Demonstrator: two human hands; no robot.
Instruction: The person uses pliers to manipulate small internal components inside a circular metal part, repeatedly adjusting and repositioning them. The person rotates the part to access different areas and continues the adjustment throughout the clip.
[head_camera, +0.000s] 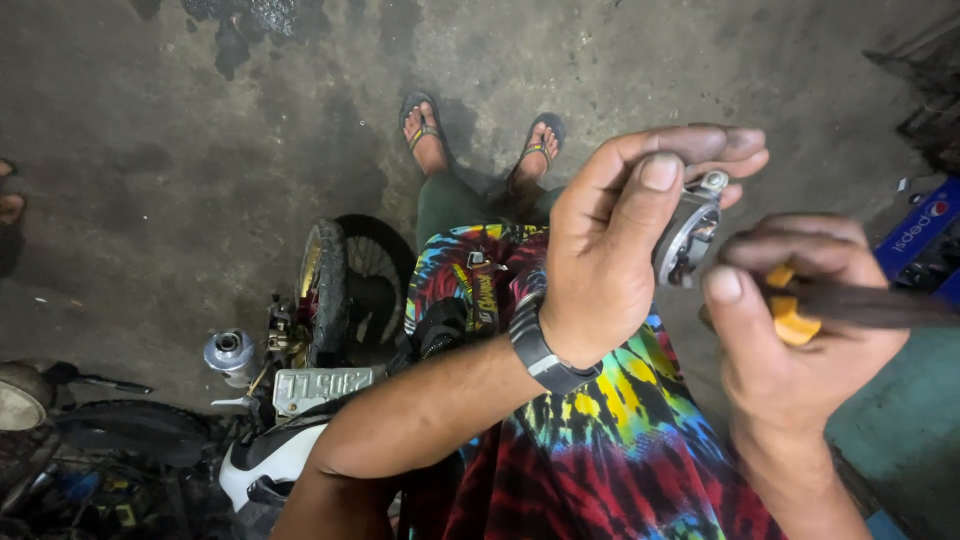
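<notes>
Head view: looking straight down past the person's lap to a stained concrete floor (180, 150).
Left hand (610, 240): closed around a small round metal engine part (688, 232), thumb across its top and fingers curled behind, so its open face turns toward the other hand.
Right hand (790, 340): wrapped tight on a yellow-handled tool (790, 305), its dark shaft lying crosswise toward the right edge; the working tip is blurred, so I cannot tell its kind.
Metal part's place: raised in front of the chest, just beside the tool, apparently held up for a close look.
Wrist: a black watch (545, 350) on the left arm.
Clothing: tie-dye shirt (600, 440), flip-flops (425, 125) below.
Nearby: a motorcycle's rear wheel (325, 290) and number plate (320, 388) at lower left.
</notes>
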